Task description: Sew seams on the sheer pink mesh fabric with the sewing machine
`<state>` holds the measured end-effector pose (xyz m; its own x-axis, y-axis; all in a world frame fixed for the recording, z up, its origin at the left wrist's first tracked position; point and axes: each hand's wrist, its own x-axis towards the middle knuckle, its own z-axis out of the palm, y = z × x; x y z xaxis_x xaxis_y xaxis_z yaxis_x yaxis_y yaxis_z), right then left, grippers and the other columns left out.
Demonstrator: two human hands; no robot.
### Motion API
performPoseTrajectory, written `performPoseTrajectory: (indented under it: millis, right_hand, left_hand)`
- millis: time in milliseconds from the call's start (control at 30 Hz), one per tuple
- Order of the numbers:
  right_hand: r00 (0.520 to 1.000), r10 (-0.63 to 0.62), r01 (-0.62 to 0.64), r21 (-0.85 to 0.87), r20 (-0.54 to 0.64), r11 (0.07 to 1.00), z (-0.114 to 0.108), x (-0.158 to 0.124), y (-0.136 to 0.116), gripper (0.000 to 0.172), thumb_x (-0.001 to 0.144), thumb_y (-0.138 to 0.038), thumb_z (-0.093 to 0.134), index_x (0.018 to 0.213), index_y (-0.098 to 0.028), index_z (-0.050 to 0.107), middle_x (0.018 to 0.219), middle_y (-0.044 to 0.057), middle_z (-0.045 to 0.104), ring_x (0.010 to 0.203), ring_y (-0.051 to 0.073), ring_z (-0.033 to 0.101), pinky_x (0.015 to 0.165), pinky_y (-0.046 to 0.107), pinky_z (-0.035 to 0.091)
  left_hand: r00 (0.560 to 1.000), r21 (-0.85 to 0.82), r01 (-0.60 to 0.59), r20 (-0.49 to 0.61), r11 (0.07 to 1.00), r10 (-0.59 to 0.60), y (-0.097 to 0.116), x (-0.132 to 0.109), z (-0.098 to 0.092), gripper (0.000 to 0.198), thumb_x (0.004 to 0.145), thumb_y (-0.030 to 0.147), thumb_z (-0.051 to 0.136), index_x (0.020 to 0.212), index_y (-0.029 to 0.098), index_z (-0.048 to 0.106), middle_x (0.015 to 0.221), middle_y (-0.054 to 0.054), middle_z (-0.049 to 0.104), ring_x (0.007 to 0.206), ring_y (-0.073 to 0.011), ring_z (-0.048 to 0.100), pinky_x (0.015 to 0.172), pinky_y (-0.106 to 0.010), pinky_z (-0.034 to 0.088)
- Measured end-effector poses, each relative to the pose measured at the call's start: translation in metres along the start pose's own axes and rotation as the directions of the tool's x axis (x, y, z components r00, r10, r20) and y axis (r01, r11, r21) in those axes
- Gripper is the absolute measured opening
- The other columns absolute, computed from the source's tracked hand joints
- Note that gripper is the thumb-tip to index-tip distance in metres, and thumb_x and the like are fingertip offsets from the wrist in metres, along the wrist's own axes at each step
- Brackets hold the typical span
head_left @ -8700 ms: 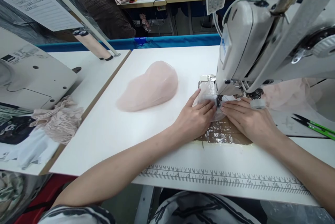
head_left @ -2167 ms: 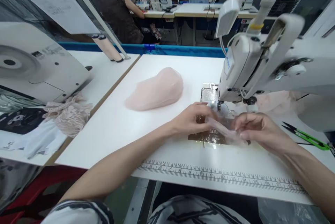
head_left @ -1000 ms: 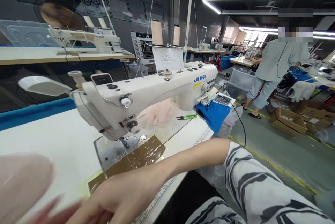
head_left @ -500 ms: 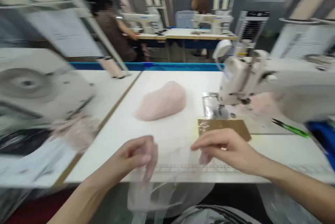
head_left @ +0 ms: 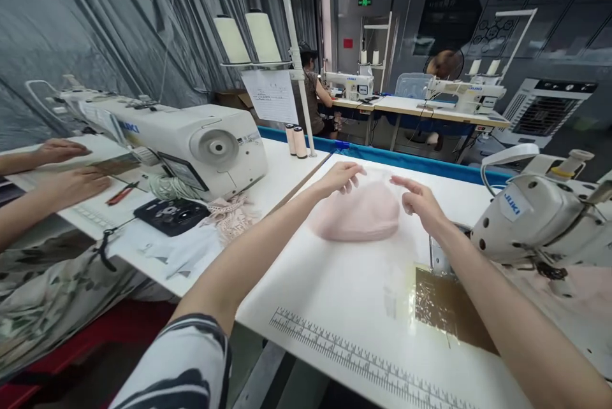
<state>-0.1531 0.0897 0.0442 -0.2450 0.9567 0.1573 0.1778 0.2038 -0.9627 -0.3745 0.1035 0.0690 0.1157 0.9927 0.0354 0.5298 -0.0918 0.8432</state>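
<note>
The person's left hand (head_left: 344, 178) reaches over the far left part of a pile of sheer pink cloth (head_left: 361, 221), its fingers loosely bent and spread a little. The right hand (head_left: 418, 200) is at the pile's far right side, index finger stretched toward the left hand and the other fingers curled under. A faint pale patch (head_left: 378, 176) shows between the fingertips of the 2 hands, too blurred to tell whether either hand grips anything or touches the pile. The pink cloth lies in a soft heap on the white surface (head_left: 325, 288), beyond the ruler marks (head_left: 354, 358) printed along the near edge. To its right, the right forearm crosses in front of a sewing machine (head_left: 516, 211) and over a brown taped patch (head_left: 444, 307), and more pink cloth (head_left: 568, 291) shows under the machine's arm. On the neighbouring surface to the left stands another sewing machine (head_left: 167, 141), with a coil of pale cord (head_left: 174, 186), a black item (head_left: 169, 216), beige lace (head_left: 234, 218) and white cloth (head_left: 186, 250) near it. A co-worker's 2 hands rest there, beside red snips (head_left: 123, 193). Behind, 2 spools (head_left: 295, 141) stand by a pole below a hanging sheet of paper (head_left: 270, 97), and another person (head_left: 313, 93) sits at a farther machine (head_left: 351, 85).
</note>
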Motion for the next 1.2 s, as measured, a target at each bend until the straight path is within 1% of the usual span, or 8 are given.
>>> performPoseTrajectory:
  millis: [200,367,533,700,833,967,1100,1200]
  right_hand:
    - [0.992,0.109,-0.100,-0.137,0.063,0.986,0.003,0.006,0.021,0.068,0.060,-0.011,0.048,0.128,-0.017,0.056,0.077,0.001,0.067,0.049,0.010,0.045,0.047,0.025,0.038]
    - [0.983,0.154,-0.121,-0.273,0.104,0.954,0.000,0.006,0.027,0.039,0.086,-0.027,0.059,0.123,-0.018,0.054,0.108,0.007,0.062,0.081,0.016,0.061,0.068,0.032,0.052]
    - [0.996,0.071,-0.037,-0.431,0.062,0.902,-0.002,-0.003,0.036,0.036,0.090,-0.034,0.057,0.122,-0.018,0.054,0.126,0.010,0.054,0.105,0.022,0.057,0.087,0.044,0.050]
    - [0.993,-0.048,0.098,-0.529,0.108,0.843,-0.008,-0.054,0.024,0.061,0.076,-0.009,0.059,0.135,-0.019,0.046,0.142,0.012,0.043,0.106,0.024,0.057,0.101,0.045,0.039]
    - [0.961,-0.066,0.200,-0.508,0.269,0.838,-0.021,-0.130,-0.001,0.053,0.079,-0.012,0.055,0.129,-0.028,0.054,0.138,0.002,0.050,0.089,0.015,0.064,0.092,0.035,0.049]
    - [0.919,-0.103,0.299,-0.502,0.382,0.812,-0.054,-0.191,-0.012,0.034,0.088,-0.013,0.045,0.113,-0.024,0.066,0.113,0.001,0.068,0.097,0.016,0.065,0.083,0.033,0.053]
    - [0.984,-0.147,0.166,-0.838,0.104,0.520,-0.126,-0.208,0.001,0.038,0.087,-0.009,0.041,0.104,-0.027,0.070,0.099,-0.001,0.072,0.090,0.016,0.067,0.071,0.030,0.055]
    - [0.971,-0.193,-0.044,-0.901,-0.140,0.432,-0.181,-0.199,0.017,0.039,0.083,-0.008,0.043,0.109,-0.023,0.068,0.114,0.008,0.068,0.093,0.025,0.064,0.054,0.031,0.049]
  left_hand:
    - [0.992,0.315,0.052,-0.122,0.948,-0.014,-0.038,0.005,0.021,0.033,0.092,0.034,0.056,0.119,0.015,0.054,0.119,-0.009,0.056,0.102,-0.0211,0.059,0.086,-0.041,0.052]
    - [0.975,0.521,0.073,-0.218,0.850,0.050,-0.047,-0.003,0.032,0.032,0.092,0.034,0.055,0.119,0.015,0.054,0.119,-0.009,0.056,0.102,-0.0206,0.059,0.086,-0.041,0.052]
    - [0.963,0.613,0.096,-0.256,0.784,0.083,-0.046,-0.001,0.033,0.032,0.092,0.033,0.056,0.118,0.015,0.055,0.117,-0.009,0.058,0.103,-0.0218,0.059,0.088,-0.043,0.050]
    - [0.944,0.597,0.014,-0.273,0.802,0.187,-0.035,-0.005,0.026,0.028,0.093,0.028,0.046,0.113,0.018,0.062,0.124,-0.012,0.058,0.123,-0.0315,0.048,0.101,-0.048,0.039]
    - [0.945,0.478,-0.151,-0.188,0.865,0.268,-0.032,-0.018,0.025,0.047,0.100,0.040,0.022,0.133,0.020,0.049,0.138,-0.005,0.051,0.127,-0.0203,0.047,0.107,-0.034,0.036]
    - [0.972,0.274,-0.158,-0.129,0.949,0.199,-0.032,-0.029,0.024,0.047,0.094,0.049,0.039,0.133,0.025,0.049,0.141,0.003,0.048,0.129,-0.0252,0.046,0.112,-0.043,0.030]
    - [0.893,0.233,-0.146,-0.387,0.961,0.230,-0.013,-0.045,0.024,0.042,0.096,0.047,0.029,0.123,0.027,0.055,0.137,0.005,0.051,0.131,-0.0252,0.042,0.112,-0.045,0.028]
    - [0.815,0.310,-0.230,-0.457,0.923,0.357,0.009,-0.070,0.036,0.036,0.095,0.046,0.032,0.085,0.031,0.063,0.099,0.008,0.067,0.100,-0.0227,0.061,0.096,-0.042,0.045]
